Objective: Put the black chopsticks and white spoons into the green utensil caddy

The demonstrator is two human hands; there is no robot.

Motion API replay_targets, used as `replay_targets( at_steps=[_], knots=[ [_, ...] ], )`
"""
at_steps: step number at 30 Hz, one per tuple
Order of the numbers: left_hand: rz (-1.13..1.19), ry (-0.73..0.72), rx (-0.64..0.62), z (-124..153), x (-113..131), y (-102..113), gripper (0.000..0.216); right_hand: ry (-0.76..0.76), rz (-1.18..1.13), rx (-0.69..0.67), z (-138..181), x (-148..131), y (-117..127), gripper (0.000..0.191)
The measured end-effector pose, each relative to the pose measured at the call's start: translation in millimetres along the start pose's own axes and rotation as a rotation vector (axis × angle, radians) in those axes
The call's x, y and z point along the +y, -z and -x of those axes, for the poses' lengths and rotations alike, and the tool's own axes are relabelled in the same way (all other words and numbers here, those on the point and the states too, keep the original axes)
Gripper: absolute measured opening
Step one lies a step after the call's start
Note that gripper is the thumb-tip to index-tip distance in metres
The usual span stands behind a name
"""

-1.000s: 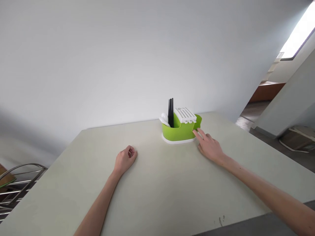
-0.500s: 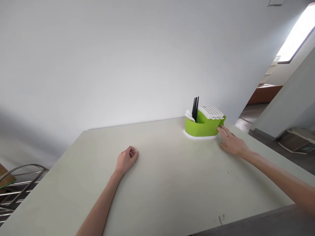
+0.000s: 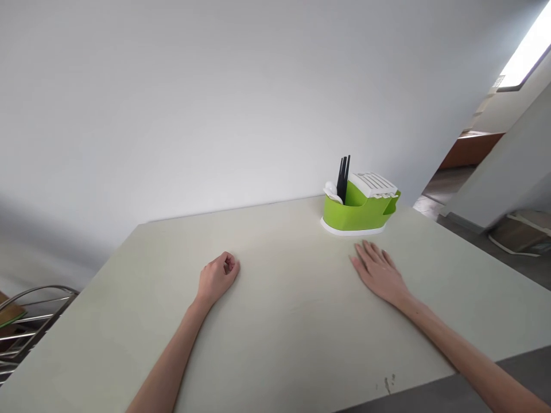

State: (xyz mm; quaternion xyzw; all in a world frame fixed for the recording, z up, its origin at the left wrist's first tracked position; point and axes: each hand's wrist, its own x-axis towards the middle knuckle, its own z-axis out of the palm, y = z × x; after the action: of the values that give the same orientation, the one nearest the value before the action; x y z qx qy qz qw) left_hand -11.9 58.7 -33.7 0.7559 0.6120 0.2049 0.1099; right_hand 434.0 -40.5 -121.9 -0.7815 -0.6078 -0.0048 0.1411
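The green caddy (image 3: 353, 218) stands upright on its white base (image 3: 350, 233) near the far edge of the pale table (image 3: 279, 344), close to the wall (image 3: 215, 103). Black sticks (image 3: 342, 180) rise from its left compartment, with white spoon-like pieces (image 3: 332, 193) at that compartment's left rim and a white slotted cover (image 3: 373, 184) over the section to their right. On the near side of the caddy, just apart from it, the right hand (image 3: 381, 277) lies palm down, fingers spread and released, grasping nothing. Well to the left of the caddy and nearer the wearer, the left hand (image 3: 218, 278) rests with fingers curled loosely inward; no object shows in it. The step in hand seems to be a pause in positioning the caddy, with neither hand on it. Any further adjustment would call for the right hand to reach forward and press or grip its side.
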Motion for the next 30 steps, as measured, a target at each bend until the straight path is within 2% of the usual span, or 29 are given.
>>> replay_targets(
  at_steps=[6, 10, 19, 30],
  knots=[
    [-0.137, -0.050, 0.016, 4, 15, -4, 0.020, 0.148, 0.072, -0.079, -1, -72, -1, 0.076],
    [-0.152, -0.072, 0.005, 6, 19, -5, 0.021, 0.221, 0.003, -0.104, -20, -99, -2, 0.075],
    [-0.151, -0.089, 0.012, 2, 13, -8, 0.024, 0.265, -0.143, -0.024, -30, -91, -6, 0.066],
    [-0.132, -0.092, -0.001, 5, 17, -6, 0.023, 0.264, -0.146, -0.071, -28, -87, 4, 0.066]
  ],
)
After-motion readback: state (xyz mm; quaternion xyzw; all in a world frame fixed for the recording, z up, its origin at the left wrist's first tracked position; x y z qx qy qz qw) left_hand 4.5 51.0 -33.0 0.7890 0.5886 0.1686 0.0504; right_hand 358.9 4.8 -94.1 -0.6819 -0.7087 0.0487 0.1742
